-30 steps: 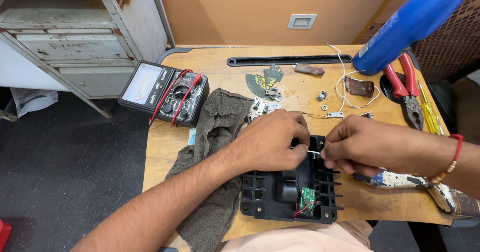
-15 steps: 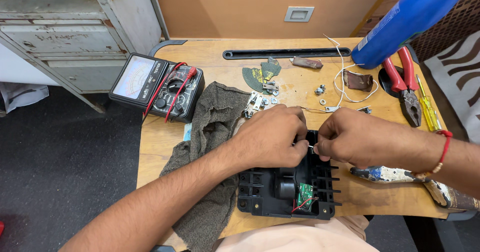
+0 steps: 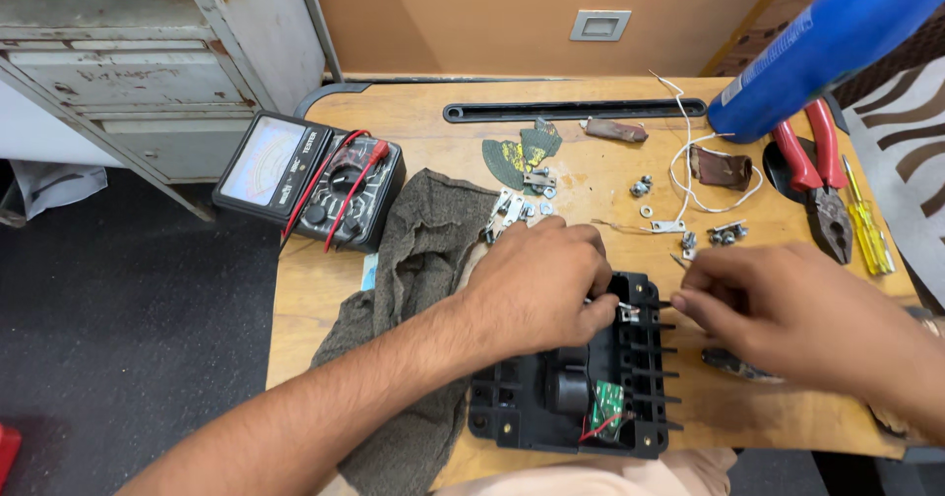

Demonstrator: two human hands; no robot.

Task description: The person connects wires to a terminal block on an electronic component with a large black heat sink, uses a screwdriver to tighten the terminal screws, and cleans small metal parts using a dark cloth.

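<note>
Lower centre of the frame: I am pressing my left hand (image 3: 541, 284) onto the black plastic housing (image 3: 571, 388) on the table (image 3: 413, 112), fingers pinched together on a small metal part at its top edge. My right hand (image 3: 787, 309) is pinching there too.

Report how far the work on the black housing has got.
Done: black housing lies open, green circuit board exposed; screws and metal parts lie loose on the table. In hand: left hand and right hand pinch a small part at its top edge. Left: refitting loose pieces.
</note>
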